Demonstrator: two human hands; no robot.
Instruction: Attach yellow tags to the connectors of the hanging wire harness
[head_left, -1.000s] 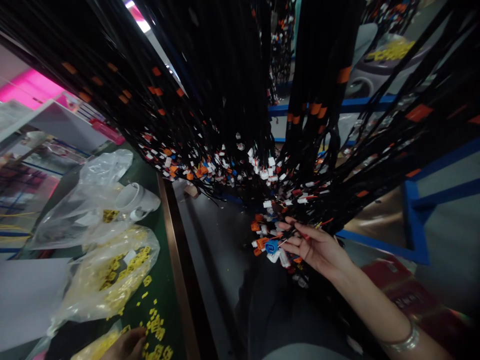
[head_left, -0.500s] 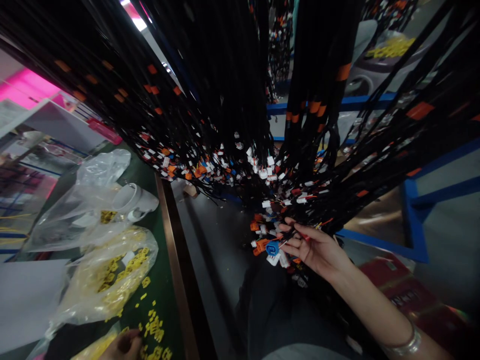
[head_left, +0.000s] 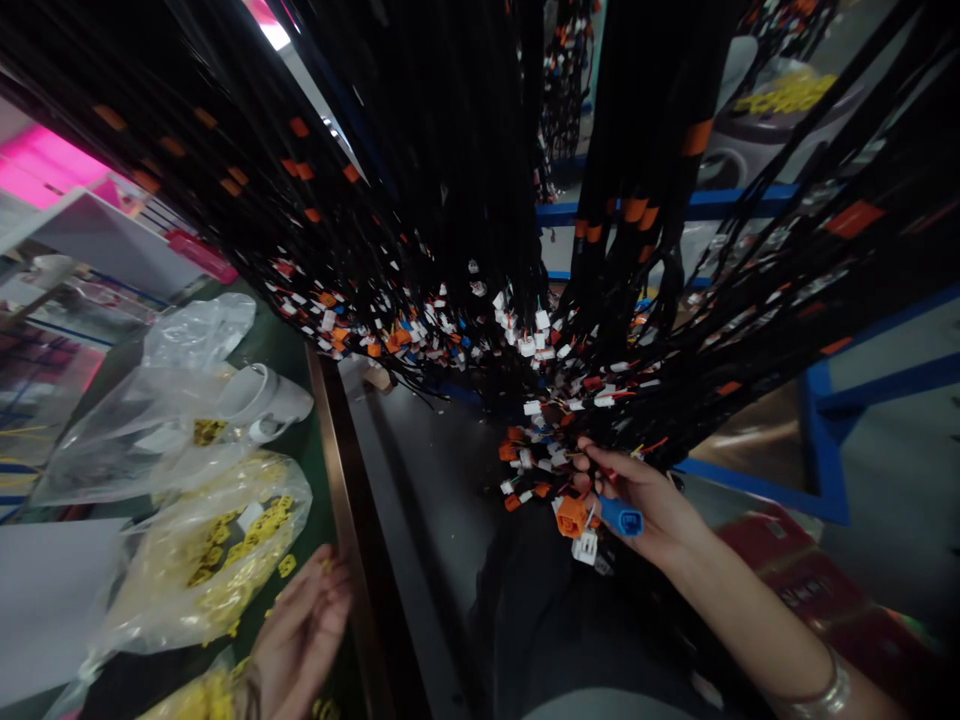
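Observation:
My right hand (head_left: pixel 649 505) is closed around the lower ends of a black wire harness (head_left: pixel 607 462). A blue connector (head_left: pixel 624 518) and an orange connector (head_left: pixel 571 516) stick out below its fingers, their open faces turned toward me. Just under them hangs a white connector (head_left: pixel 585 547). Over the green table's edge, my left hand (head_left: pixel 304 625) is raised palm up, pinching a small yellow plastic piece (head_left: pixel 326 566) at the fingertips. Beside that hand lies a clear bag (head_left: pixel 289 560) with yellow pieces in it; more are loose on the table.
Thick bundles of black harnesses (head_left: pixel 450 150) with orange tape hang across the view, ending in many connectors. A white mug-like container (head_left: pixel 274 398) lies tipped on the green table (head_left: pixel 319 490). Blue frame bars (head_left: pixel 829 440) and a red box (head_left: pixel 780 560) are at right.
My left hand has risen from the loose yellow pieces and moved right, a small piece now in its fingertips. The blue and orange connectors have shifted right and turned under my right hand.

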